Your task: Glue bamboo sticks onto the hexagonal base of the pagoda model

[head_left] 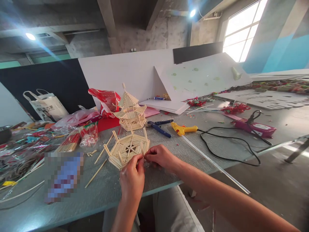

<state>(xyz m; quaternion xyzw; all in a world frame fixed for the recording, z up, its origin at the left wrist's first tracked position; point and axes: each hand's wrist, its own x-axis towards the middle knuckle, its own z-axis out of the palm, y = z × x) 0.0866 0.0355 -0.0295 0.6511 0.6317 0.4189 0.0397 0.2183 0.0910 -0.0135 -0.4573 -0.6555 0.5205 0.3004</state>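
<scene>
A flat hexagonal frame of thin wooden sticks (126, 149) lies on the grey table (101, 190) near its front edge. My left hand (132, 180) and my right hand (159, 157) meet at the frame's near right edge, fingertips pinched together on a stick there. Behind the frame stands a small stick-built pagoda model (130, 111) with a pointed roof.
Blue-handled pliers (159, 126), a yellow glue gun (183, 129) with a black cord and a long clear glue stick (214, 164) lie to the right. Stick bundles (72, 140), plastic bags and loose sticks crowd the left. White foam boards stand behind.
</scene>
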